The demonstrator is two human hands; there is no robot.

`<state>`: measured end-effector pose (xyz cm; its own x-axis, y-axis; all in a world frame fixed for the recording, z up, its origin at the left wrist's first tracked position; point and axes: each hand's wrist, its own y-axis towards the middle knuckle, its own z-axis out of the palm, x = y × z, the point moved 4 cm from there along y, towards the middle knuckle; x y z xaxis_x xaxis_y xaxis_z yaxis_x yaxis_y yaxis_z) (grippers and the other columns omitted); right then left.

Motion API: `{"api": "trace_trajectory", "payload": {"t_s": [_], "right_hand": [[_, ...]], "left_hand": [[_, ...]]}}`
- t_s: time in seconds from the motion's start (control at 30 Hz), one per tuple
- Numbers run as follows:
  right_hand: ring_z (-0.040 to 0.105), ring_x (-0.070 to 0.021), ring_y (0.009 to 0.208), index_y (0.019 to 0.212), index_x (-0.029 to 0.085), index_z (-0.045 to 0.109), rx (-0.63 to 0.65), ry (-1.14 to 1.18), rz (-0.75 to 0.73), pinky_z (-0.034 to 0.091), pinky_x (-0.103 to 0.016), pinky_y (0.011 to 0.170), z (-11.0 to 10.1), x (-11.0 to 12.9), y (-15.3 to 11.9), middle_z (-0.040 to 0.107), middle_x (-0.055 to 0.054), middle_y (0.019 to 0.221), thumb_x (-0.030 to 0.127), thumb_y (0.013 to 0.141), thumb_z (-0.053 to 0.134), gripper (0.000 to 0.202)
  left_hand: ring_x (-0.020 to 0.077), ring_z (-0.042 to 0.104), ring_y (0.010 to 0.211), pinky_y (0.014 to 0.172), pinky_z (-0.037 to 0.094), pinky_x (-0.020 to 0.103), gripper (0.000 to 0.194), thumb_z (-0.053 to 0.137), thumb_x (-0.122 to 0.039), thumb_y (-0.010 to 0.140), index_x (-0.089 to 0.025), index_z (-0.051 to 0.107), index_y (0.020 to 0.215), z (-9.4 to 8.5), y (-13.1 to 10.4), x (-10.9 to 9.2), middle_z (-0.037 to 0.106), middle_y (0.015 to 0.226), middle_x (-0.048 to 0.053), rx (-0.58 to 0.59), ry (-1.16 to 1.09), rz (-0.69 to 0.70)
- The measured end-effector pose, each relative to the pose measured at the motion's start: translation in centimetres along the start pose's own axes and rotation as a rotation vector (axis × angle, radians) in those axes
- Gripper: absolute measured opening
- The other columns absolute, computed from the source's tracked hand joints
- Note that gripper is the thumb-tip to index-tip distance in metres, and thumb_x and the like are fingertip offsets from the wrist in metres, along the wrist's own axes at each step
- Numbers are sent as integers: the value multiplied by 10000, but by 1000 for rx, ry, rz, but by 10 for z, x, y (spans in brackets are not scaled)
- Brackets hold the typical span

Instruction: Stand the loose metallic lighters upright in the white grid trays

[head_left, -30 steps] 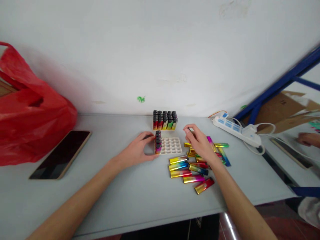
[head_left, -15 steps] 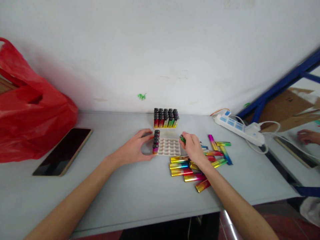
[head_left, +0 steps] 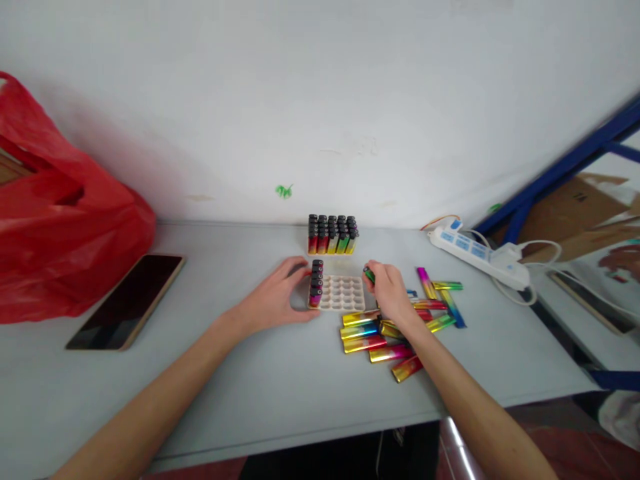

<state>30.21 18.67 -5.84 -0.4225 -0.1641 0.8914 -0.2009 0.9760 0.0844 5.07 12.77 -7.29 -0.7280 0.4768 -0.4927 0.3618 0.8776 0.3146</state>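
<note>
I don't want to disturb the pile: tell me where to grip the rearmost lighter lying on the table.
Pinch the lighter across its purple end, probably best from above: it lies flat, and that end points toward the wall, past the green-yellow lighter beside it.

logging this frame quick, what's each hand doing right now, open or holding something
Left hand: open, curved around the left end of the white compartment tray.
Right hand: closed, holding a green lighter.

lighters (head_left: 364, 344): glossy metallic | tray (head_left: 343, 293): matt plastic | bag (head_left: 75, 227): crinkled plastic
</note>
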Motion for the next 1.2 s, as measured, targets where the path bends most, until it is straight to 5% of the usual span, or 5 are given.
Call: {"api": "trace_trajectory", "payload": {"t_s": [0.2,0.33,0.47,0.73,1.2], "right_hand": [[485,-187,598,617,249,531,32,23,-27,329,-327,591,3,-7,1,467,2,564,686,1077,335,664],[550,-196,692,1028,214,736,180,83,-118,426,-314,647,6,-2,-3,558,8,721,681,1124,358,608],[657,-208,820,1285,228,702,283,104,-232,540,-343,826,6,6,-6,647,1,836,526,1124,498,395],[798,-258,1146,1203,239,659,229,224,-225,603,-402,1031,15,5,-5,835,-98,1202,538,1037,710,346],[817,-267,887,1147,257,538,240,-129,-387,575,-352,791,40,14,8,836,-72,999,399,1098,599,162]], "left_hand": [[414,595,1454,1284,501,564,726,911,-661,804,-200,689,1319,3,1,3,602,1524,182,-4,-11,-13],[424,593,1453,1277,506,573,749,901,-674,810,-195,682,1343,4,1,3,591,1535,190,1,-6,-16],[423,596,1444,1263,513,588,767,903,-670,815,-204,669,1378,5,0,3,596,1536,194,-11,-14,-3],[423,572,1456,1264,505,595,796,894,-649,838,-192,639,1438,6,0,2,586,1544,201,-6,1,17],[413,571,1453,1277,490,575,753,891,-631,837,-181,646,1389,6,1,-1,588,1529,204,11,31,1]]}}
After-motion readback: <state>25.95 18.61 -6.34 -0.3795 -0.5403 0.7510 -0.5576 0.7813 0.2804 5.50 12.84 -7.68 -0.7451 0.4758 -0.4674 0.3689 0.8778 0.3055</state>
